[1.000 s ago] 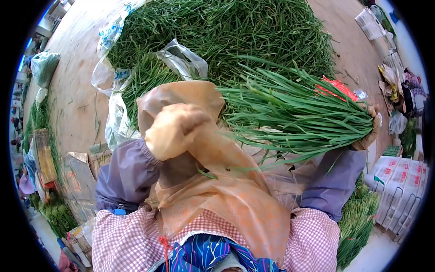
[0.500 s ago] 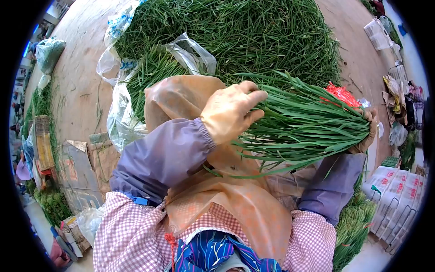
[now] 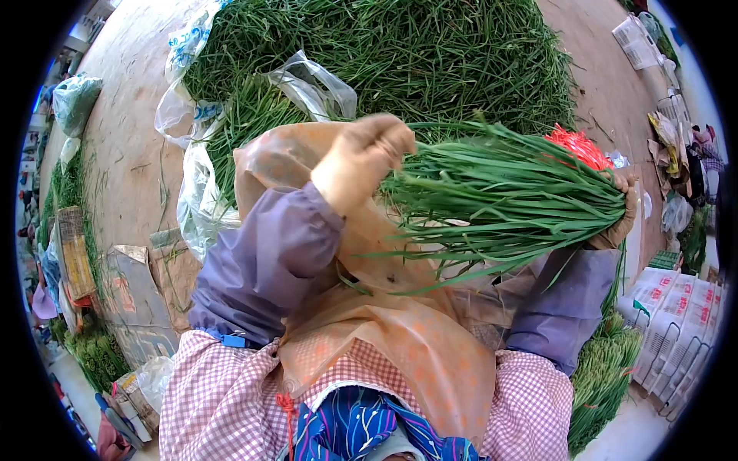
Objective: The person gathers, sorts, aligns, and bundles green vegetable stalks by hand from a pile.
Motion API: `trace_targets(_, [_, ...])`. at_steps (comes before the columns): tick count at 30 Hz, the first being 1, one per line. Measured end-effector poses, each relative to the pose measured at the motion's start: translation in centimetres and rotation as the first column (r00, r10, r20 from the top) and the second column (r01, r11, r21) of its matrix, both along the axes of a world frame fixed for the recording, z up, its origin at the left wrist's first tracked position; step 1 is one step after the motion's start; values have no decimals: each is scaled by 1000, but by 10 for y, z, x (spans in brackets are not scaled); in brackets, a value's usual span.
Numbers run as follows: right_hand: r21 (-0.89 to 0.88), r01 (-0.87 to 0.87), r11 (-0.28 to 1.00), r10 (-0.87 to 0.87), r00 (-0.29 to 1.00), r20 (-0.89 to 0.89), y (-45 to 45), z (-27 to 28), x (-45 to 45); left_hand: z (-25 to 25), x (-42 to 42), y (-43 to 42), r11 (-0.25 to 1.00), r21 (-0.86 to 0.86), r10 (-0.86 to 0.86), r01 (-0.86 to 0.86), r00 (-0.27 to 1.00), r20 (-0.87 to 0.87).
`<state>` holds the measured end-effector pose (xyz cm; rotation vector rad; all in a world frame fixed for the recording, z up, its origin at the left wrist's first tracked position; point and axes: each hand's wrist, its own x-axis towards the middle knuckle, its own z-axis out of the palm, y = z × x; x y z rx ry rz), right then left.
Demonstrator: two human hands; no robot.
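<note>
My right hand [image 3: 621, 215] is closed around the pale base of a bunch of garlic chives [image 3: 515, 192]. The long green leaves fan out leftward above my lap. Just off the leaf tips is my left hand [image 3: 367, 157], raised over my knee. Motion smears its fingers, which look curled, and I cannot make out anything in them. A translucent tan apron [image 3: 400, 330] covers my lap, and a loose leaf [image 3: 352, 283] lies on it. Beyond my knee spreads a large heap of green leaves [image 3: 461, 69].
A clear plastic bag [image 3: 201, 192] lies along the heap's left side. Red strings [image 3: 578, 147] lie beyond my right hand. More chives [image 3: 603, 376] are piled at my right, beside white crates [image 3: 669, 330]. Flattened cardboard [image 3: 138, 292] is on the floor at left.
My left hand has moved left and slightly up, away from the leaf tips. The bunch stays in my right hand, its leaf ends shifted a little. The view has moved slightly.
</note>
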<state>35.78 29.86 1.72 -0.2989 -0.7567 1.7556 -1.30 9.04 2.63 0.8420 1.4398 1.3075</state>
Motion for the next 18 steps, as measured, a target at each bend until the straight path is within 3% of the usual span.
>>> trace_targets(1, [6, 20, 1000, -20, 1000, 1, 1, 0, 4, 6, -5, -2, 980, -102, 175, -173, 984, 11])
trace_targets(6, [9, 67, 998, -67, 997, 45, 7, 0, 18, -8, -18, -5, 916, 77, 389, -395, 918, 73])
trace_targets(9, [32, 42, 999, -43, 998, 36, 5, 1, 13, 4, -9, -17, 965, 184, 234, -184, 924, -301])
trace_targets(11, [31, 50, 998, -51, 999, 15, 4, 1, 12, 18, -2, -21, 992, 122, 59, -28, 963, -261])
trace_targets(13, [44, 43, 998, -44, 999, 11, 4, 0, 10, 12, -4, -15, 968, 191, 8, 161, 743, -670])
trace_targets(14, [37, 54, 998, -55, 998, 13, 3, 0, 9, 8, -1, -12, 949, 213, 17, 233, 636, -772])
trace_targets(18, [29, 14, 999, -14, 1000, 22, 0, 3, 5, 7, 10, -1, 915, 16, -184, 404, 451, -873])
